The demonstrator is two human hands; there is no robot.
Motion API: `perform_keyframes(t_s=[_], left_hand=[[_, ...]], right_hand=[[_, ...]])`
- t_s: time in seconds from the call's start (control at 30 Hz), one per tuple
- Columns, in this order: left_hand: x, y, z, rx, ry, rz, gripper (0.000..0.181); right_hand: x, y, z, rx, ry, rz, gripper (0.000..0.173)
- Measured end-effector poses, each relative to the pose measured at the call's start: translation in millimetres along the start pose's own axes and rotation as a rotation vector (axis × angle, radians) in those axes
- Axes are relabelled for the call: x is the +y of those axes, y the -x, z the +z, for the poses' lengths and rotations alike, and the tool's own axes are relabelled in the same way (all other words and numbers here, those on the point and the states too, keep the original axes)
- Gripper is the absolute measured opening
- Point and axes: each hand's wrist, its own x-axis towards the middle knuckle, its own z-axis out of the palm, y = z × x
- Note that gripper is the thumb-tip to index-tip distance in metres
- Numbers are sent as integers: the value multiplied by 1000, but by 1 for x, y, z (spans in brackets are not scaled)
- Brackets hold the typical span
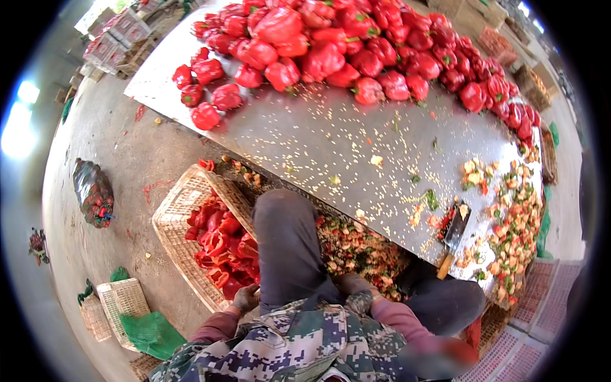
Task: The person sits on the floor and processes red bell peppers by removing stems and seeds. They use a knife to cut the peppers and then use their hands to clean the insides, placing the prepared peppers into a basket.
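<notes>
My left hand (pixel 246 298), grimy, is curled on the near rim of a woven plastic basket (pixel 174 238). Cut red bell pepper pieces (pixel 222 238) fill much of the basket, which stands on the floor against my left leg. My right hand (pixel 355 285) is low between my thighs; its fingers are partly hidden and I cannot tell what they touch. On the metal table (pixel 305 148) lies a broad-bladed knife (pixel 456 234), its wooden handle reaching over the near edge. Whole red bell peppers (pixel 329 52) are heaped along the table's far side.
Cut pepper cores (pixel 515 224) are piled at the table's right end, and more pepper scraps (pixel 360 253) lie below its near edge. Seeds dot the tabletop. Left on the floor are a filled plastic bag (pixel 94 193), a pale crate (pixel 123 305) and green netting (pixel 152 334).
</notes>
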Motion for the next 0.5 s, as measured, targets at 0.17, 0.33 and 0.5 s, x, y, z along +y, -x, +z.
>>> perform_keyframes(t_s=[0.17,0.33,0.5], left_hand=[[37,-61,-63,269,33,303,26],[129,-168,-203,1015,97,659,24],[131,-310,-310,914,665,589,39]], right_hand=[[3,29,-51,919,-385,-276,23],[53,72,-103,1466,-110,-71,27],[41,40,-153,1325,-161,-206,32]])
